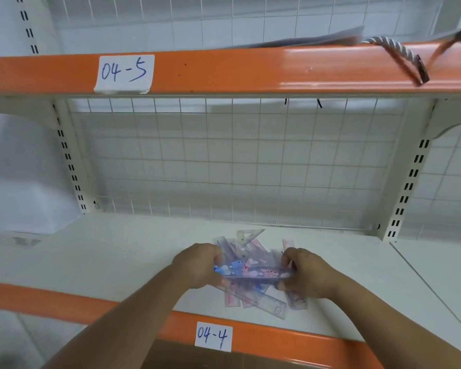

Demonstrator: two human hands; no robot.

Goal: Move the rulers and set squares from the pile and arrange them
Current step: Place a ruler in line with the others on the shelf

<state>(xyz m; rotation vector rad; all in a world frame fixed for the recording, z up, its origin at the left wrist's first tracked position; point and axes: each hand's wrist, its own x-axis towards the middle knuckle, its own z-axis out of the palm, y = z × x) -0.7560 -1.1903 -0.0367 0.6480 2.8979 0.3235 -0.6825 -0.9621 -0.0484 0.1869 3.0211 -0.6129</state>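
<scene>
A pile of clear plastic rulers and set squares [253, 299] with pink and blue prints lies on the white shelf [117, 251] marked 04-4. A small clear set square [246, 235] sticks out at the back of the pile. Above the pile I hold a bundle of rulers [250, 271] level, between both hands. My left hand [197, 265] grips its left end. My right hand [306, 272] grips its right end. The bundle hides the middle of the pile.
A wire grid back panel [224, 161] closes the shelf behind. The orange beam [224, 70] of shelf 04-5 runs overhead, with a rope handle [399, 54] hanging over it. An orange front edge [64, 304] carries the 04-4 label [213, 336]. Slotted uprights [407, 187] stand on each side.
</scene>
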